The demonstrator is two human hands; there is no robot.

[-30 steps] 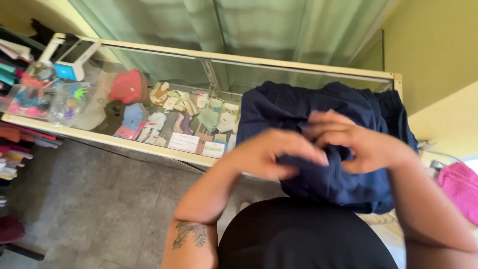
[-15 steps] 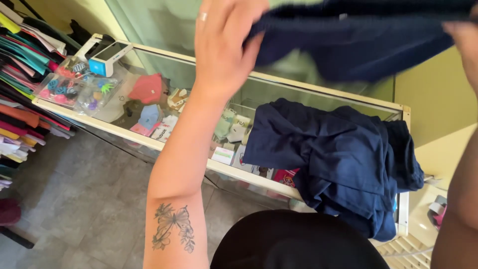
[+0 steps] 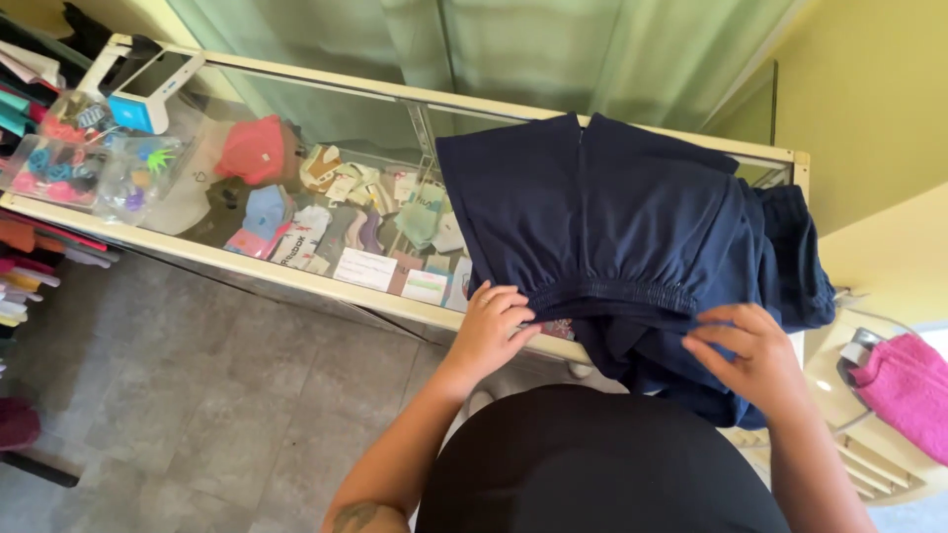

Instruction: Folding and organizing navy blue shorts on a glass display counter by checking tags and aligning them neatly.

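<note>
Head view only, so I log from that. Navy shorts [image 3: 612,212] lie spread flat on the glass top of a display case [image 3: 296,271], waistband toward me, legs pointing at the far edge. More navy fabric [image 3: 790,257] is bunched under and to the right of them, hanging over the case corner.

Left hand [image 3: 491,331] sits at the near left corner of the waistband, fingers curled and pinching the elastic edge. Right hand [image 3: 755,357] is at the near right end of the waistband, fingers bent, tips touching the cloth; I cannot tell if it actually grips or just presses. So the shorts are right ahead of both hands, between them, touching both.

Containers: the glass case holds a red cap [image 3: 252,150], a light blue cap [image 3: 265,210], and rows of folded socks [image 3: 380,212] with small cards in front. On top at the far left stands a white card terminal [image 3: 148,89], and just beside it clear plastic boxes [image 3: 89,168] with small colourful bits inside; too small to tell what.

Pink towel [image 3: 904,385] lies on a white rack [image 3: 879,464] at the right, well apart from the shorts.
</note>
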